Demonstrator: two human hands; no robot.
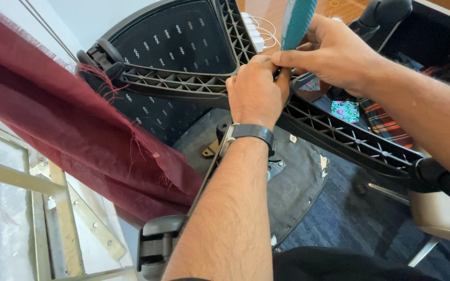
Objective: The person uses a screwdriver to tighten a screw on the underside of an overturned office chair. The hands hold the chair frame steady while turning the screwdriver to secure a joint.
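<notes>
The left hand (253, 93) and the right hand (334, 49) meet at about twelve o'clock in the view, both curled tight with the fingertips pinched together on a teal strip (296, 21) that rises upward from between them. The left hand's fingers are closed nearly to a fist, its knuckles resting against the ribbed plastic frame (183, 82) of an overturned office chair; a dark wristband (251, 131) sits on its wrist. The right hand is closed too, thumb and forefinger pressing the strip's lower end where it meets the frame. What exactly lies inside the pinch is hidden by the fingers.

The likely trouble, as I judge it: the strip could slip out of the pinch, since both hands grip only its lower end, and the tilted chair could shift, as neither hand steadies it.

Outward, the chair's mesh back (175, 39) lies at eleven o'clock, the grey underside of its seat (292, 182) at six o'clock, and an armrest (157, 237) at seven. A dark red curtain (53, 119) with frayed threads hangs at nine o'clock. At three o'clock, folded patterned fabrics (363, 114) lie just beyond the frame, and white cables (264, 28) lie on a wooden bench (339, 8) at twelve.
</notes>
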